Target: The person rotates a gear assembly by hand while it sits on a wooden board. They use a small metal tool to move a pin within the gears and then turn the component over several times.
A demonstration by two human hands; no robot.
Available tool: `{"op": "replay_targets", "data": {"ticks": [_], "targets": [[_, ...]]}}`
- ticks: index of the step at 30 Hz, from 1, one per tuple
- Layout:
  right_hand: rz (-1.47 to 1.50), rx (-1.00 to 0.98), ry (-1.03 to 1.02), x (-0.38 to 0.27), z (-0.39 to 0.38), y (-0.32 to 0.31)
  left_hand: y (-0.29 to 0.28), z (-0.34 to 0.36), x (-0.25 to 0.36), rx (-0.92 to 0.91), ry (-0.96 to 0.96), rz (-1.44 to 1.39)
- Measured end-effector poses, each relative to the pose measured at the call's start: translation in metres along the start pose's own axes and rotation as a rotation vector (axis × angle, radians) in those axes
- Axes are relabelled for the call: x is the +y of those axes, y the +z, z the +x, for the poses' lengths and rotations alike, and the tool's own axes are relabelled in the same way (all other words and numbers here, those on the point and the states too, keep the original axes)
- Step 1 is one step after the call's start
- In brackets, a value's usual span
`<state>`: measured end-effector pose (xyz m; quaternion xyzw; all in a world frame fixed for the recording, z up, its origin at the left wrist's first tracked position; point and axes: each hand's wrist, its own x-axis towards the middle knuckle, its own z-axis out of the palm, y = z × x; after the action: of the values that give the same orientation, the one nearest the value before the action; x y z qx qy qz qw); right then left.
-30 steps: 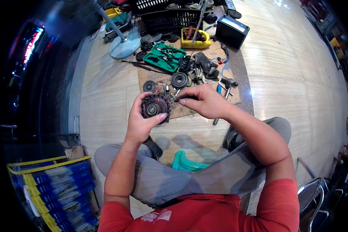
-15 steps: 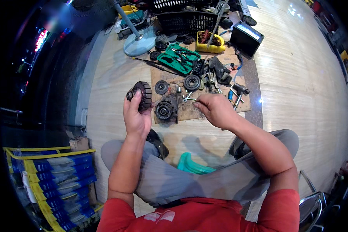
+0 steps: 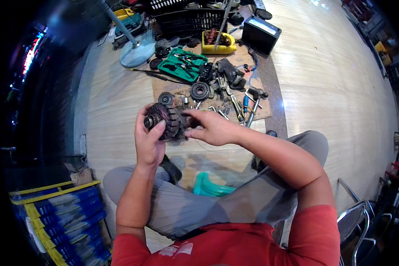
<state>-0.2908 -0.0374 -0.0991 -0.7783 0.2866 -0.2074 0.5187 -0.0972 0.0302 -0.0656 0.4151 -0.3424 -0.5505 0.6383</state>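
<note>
My left hand [image 3: 147, 139] is closed around a dark, grimy rotor [image 3: 170, 120] with toothed blocks round its rim, reddish windings and a round shaft end facing left. At the rotor's right side, my right hand [image 3: 213, 127] has its thumb and fingers curved about the edge, with a gap between them; their tips are partly hidden. The rotor hides the round part that lies behind it on the cardboard [image 3: 164, 82]. Just beyond my hands lie a small dark disc [image 3: 166, 98] and a black ring-shaped pulley [image 3: 200, 91].
A hammer [image 3: 257, 93], pliers [image 3: 236, 108] and dark gloves [image 3: 230, 73] lie at the right of the cardboard. Farther back are a green tool case [image 3: 181, 65], a yellow container [image 3: 232, 48], a black battery [image 3: 260, 35] and a fan base [image 3: 137, 55]. Blue-yellow boxes [image 3: 68, 213] stand at left.
My right hand has moved left from over the tools to the rotor's right side. My left hand has turned and lowered the rotor slightly. The whole view has shifted.
</note>
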Motion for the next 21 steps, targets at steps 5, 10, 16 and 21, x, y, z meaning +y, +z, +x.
{"op": "replay_targets", "data": {"ticks": [5, 10, 16, 21], "targets": [[0.563, -0.006, 0.126, 0.003, 0.011, 0.005, 0.001, -0.004, -0.007, -0.059, -0.044, 0.064], [0.945, -0.135, 0.372, -0.014, 0.003, -0.008, -0.003, -0.002, -0.005, -0.026, -0.074, 0.091], [0.967, -0.106, 0.427, -0.011, 0.001, -0.006, -0.007, -0.003, -0.003, -0.012, -0.101, 0.006], [0.794, -0.186, 0.375, -0.013, -0.004, -0.026, -0.033, 0.012, 0.004, -0.017, -0.117, -0.198]]}}
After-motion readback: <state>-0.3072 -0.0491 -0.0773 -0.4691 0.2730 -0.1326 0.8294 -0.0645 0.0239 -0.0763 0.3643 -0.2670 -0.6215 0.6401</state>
